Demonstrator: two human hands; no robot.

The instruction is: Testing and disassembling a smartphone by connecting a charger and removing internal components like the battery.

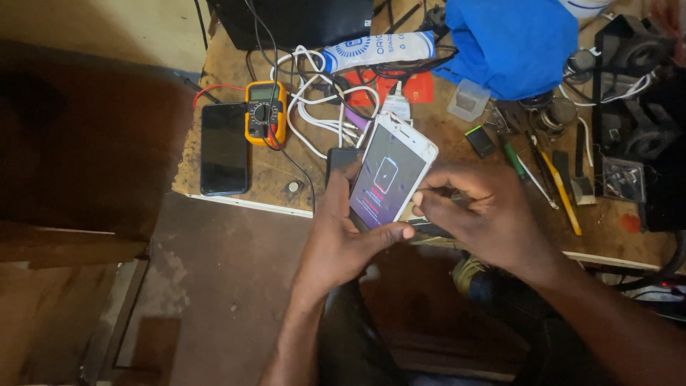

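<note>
The left hand [341, 236] cradles a white phone [391, 171] over the counter's [236, 179] near edge, its lit screen showing a battery symbol. The right hand [477, 211], fingers pinched, touches the phone's right edge. Checking it, seemingly; steady support matters.

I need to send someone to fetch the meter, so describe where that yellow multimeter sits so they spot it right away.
Start at the wooden workbench and look to its left end. There, right of a black phone lying flat, is the multimeter. Its yellow casing, round dial and small display set it apart from the white cables beside it.
</note>
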